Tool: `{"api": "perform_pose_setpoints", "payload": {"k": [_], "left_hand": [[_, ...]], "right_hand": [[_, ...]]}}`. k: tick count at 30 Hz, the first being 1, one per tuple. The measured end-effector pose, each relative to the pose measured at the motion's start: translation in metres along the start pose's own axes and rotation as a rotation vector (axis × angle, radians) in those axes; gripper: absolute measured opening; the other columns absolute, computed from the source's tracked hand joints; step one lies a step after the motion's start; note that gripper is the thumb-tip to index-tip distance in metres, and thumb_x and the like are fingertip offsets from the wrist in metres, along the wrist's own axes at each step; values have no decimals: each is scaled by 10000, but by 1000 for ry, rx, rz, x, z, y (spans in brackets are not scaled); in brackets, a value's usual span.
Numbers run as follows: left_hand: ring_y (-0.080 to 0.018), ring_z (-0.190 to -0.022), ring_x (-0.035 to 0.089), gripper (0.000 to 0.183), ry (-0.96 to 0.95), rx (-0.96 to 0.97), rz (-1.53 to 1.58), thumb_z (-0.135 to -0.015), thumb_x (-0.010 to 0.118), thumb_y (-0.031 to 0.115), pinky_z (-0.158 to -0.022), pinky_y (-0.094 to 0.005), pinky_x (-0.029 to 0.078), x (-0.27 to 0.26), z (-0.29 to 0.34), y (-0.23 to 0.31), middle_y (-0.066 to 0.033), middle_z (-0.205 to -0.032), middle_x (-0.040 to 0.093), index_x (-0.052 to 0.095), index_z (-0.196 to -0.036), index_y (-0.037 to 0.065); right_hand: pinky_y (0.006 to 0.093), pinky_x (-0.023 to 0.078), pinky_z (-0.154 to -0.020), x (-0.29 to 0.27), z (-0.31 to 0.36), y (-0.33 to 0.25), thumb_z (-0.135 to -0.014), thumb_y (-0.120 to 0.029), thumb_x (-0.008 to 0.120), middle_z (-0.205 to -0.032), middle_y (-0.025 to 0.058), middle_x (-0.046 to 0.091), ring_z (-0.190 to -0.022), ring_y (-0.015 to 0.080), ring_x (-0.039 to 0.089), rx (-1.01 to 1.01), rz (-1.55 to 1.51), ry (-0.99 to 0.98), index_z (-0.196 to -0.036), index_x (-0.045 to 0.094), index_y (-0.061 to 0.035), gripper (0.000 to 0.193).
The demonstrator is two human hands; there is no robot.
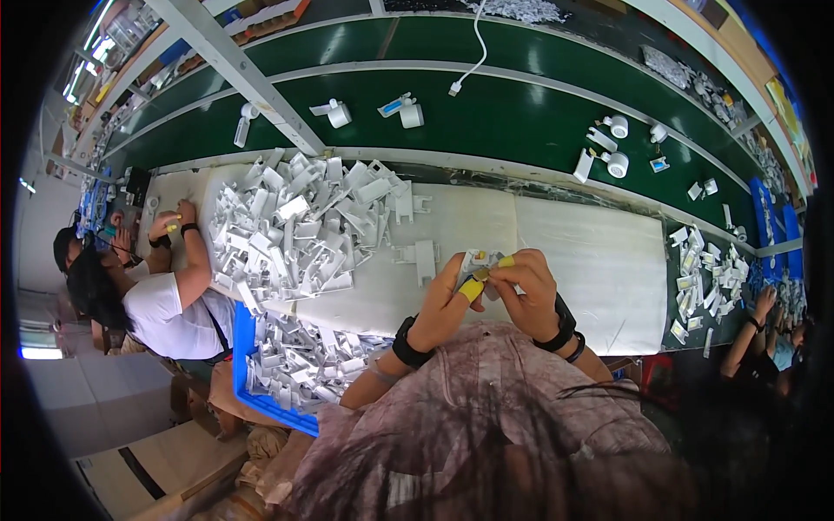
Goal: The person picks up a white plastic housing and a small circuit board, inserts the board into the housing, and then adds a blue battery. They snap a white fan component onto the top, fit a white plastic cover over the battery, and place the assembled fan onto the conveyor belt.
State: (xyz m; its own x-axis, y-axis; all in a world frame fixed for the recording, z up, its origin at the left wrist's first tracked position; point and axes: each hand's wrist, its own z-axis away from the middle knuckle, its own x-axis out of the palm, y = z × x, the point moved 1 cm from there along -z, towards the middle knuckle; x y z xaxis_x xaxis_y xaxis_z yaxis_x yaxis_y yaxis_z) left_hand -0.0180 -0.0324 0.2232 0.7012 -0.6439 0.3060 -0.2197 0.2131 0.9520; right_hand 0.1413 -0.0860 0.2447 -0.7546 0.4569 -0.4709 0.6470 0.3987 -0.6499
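Note:
In front of my chest, both hands are together over a small white plastic part point(473, 260). My left hand point(441, 306) is closed around the part, its thumb wrapped in yellow. My right hand point(532, 291) is in a pinch against the part's right side, with yellow on a fingertip. Whatever sits between its fingertips is too small and covered to name. A flat white plastic housing point(425, 262) lies on the table just left of my hands. Farther left rises a big heap of similar white housings point(300, 226).
A blue crate point(246, 352) of white parts stands below the table edge at left. Beyond the pale tabletop point(591, 269) runs a green conveyor point(512, 113) carrying white round-headed pieces point(615, 163). More white parts point(708, 278) lie at right. A co-worker point(174, 295) sits left; hands point(763, 306) show far right.

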Motion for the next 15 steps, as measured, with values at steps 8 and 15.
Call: {"api": "perform_pose_setpoints", "payload": {"k": [8,15], "left_hand": [[-112,-703,528,355,-3,35,-50,-919,374,13,-657,-269,502,4,-2,1,-64,-968,554,436,-1267,-16],[-81,-693,514,332,3,77,-58,-948,432,72,-601,-233,449,0,-1,-2,-35,-879,555,441,-1268,-16]], "right_hand": [[361,444,-741,0,1,2,-702,-3,734,-868,34,585,-845,259,535,-18,54,-6,-896,675,-102,226],[361,437,-766,0,-1,-1,-714,-14,731,-861,35,573,-850,260,524,-22,100,-33,-906,671,-108,222]]}}
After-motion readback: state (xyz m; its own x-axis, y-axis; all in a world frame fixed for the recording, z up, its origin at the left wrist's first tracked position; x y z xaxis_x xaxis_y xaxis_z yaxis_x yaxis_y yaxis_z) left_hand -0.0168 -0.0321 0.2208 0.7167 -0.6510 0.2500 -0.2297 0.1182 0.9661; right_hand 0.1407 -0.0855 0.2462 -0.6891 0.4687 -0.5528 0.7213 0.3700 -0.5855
